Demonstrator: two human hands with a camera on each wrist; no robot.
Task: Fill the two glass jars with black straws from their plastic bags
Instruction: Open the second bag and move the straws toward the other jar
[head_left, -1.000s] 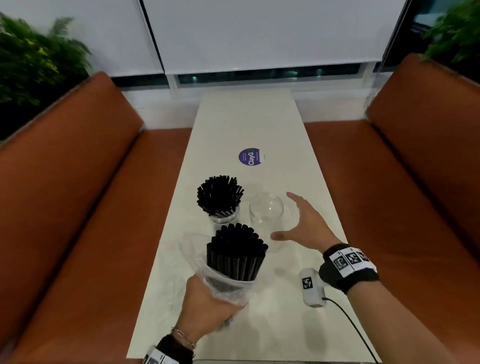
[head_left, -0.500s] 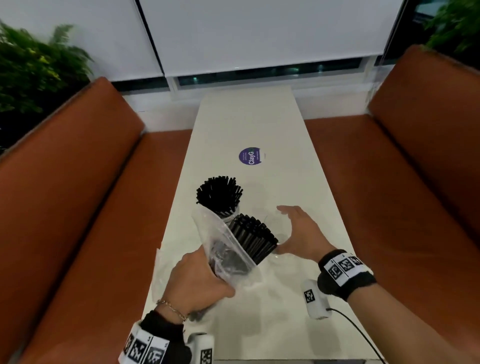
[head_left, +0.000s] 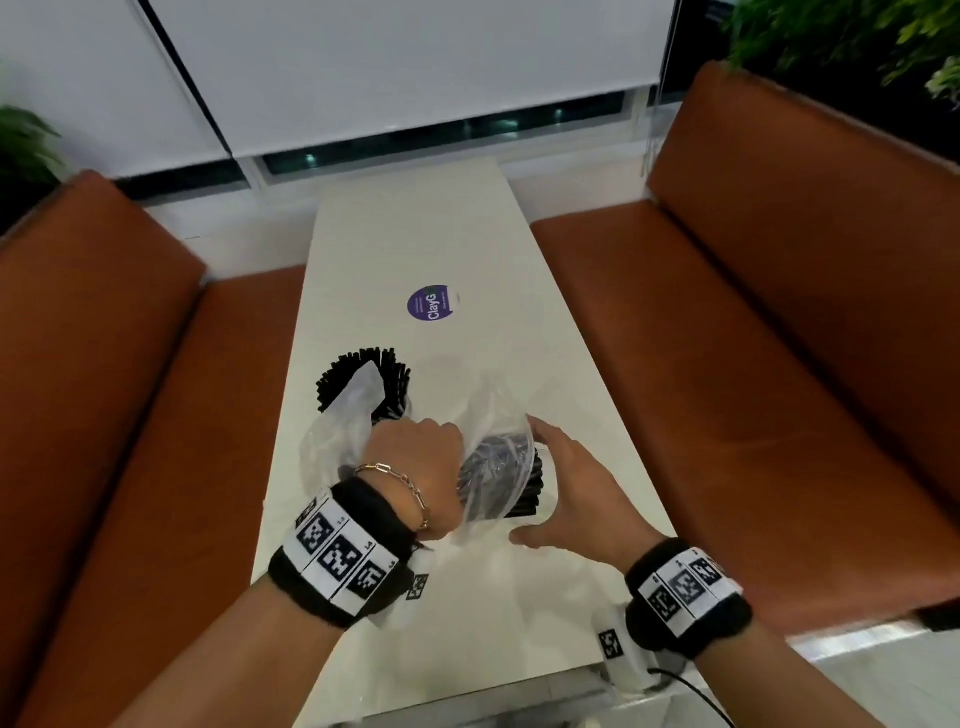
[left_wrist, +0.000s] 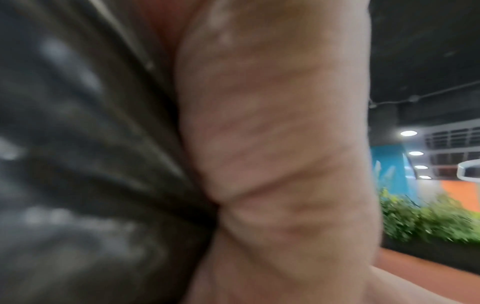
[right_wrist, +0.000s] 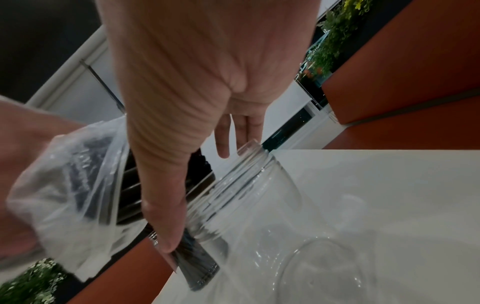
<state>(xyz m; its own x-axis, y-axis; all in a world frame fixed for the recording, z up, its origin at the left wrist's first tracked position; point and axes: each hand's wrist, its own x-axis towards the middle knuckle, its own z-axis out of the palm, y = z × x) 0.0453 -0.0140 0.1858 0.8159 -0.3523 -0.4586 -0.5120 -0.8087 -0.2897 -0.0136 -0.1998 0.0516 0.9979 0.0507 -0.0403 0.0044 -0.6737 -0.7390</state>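
Note:
My left hand (head_left: 421, 457) grips a clear plastic bag (head_left: 343, 415) of black straws (head_left: 519, 483), tipped sideways so the straw ends point right. In the left wrist view only my left hand (left_wrist: 272, 144) and the dark, blurred bag (left_wrist: 91, 144) show. My right hand (head_left: 550, 483) is spread at the straw ends. In the right wrist view its thumb and straight fingers (right_wrist: 244, 131) span the neck of the empty glass jar (right_wrist: 259, 205), with the bagged straws (right_wrist: 132, 185) at the jar's mouth. The other jar, full of black straws (head_left: 358, 364), stands behind the bag.
The narrow white table (head_left: 415, 234) carries a round purple sticker (head_left: 432, 303) farther back. Orange benches run along its left (head_left: 130, 415) and right (head_left: 727, 389) sides. A blinded window and plants are beyond. The table's near edge is just under my wrists.
My left hand has tipped the bag from upright over to the right and carried the straw ends to the empty jar. My right hand has closed in on the jar's mouth.

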